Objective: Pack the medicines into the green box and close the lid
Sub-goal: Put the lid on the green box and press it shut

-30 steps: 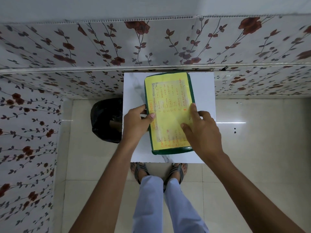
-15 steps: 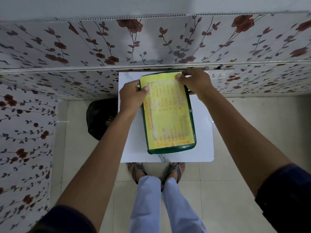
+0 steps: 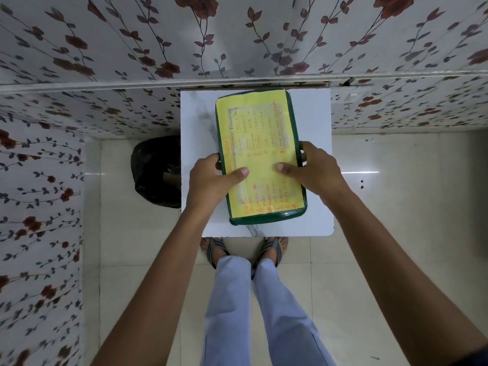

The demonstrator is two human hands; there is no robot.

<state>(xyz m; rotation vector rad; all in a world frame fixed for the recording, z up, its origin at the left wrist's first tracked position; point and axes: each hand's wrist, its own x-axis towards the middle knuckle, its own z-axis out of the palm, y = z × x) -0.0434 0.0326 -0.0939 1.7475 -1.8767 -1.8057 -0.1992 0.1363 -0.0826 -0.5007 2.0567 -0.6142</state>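
Note:
The green box (image 3: 264, 221) lies lengthwise on a small white table (image 3: 314, 114), its lid down and covered by a yellow sheet with orange writing (image 3: 260, 133). My left hand (image 3: 211, 178) grips the box's left edge near the middle, thumb pressed flat on the lid. On the opposite edge my right hand (image 3: 314, 173) holds the same way, thumb on the yellow sheet. No medicines are visible; whatever is inside the box is hidden.
The table stands against a wall (image 3: 237, 35) papered with red flowers. A black bag (image 3: 155, 173) sits on the tiled floor left of the table. My feet in sandals (image 3: 215, 250) are just under the table's near edge.
Both hands have come back from the box's far corners to its middle sides, and the thumbs now press on the lid. The box has stayed in place.

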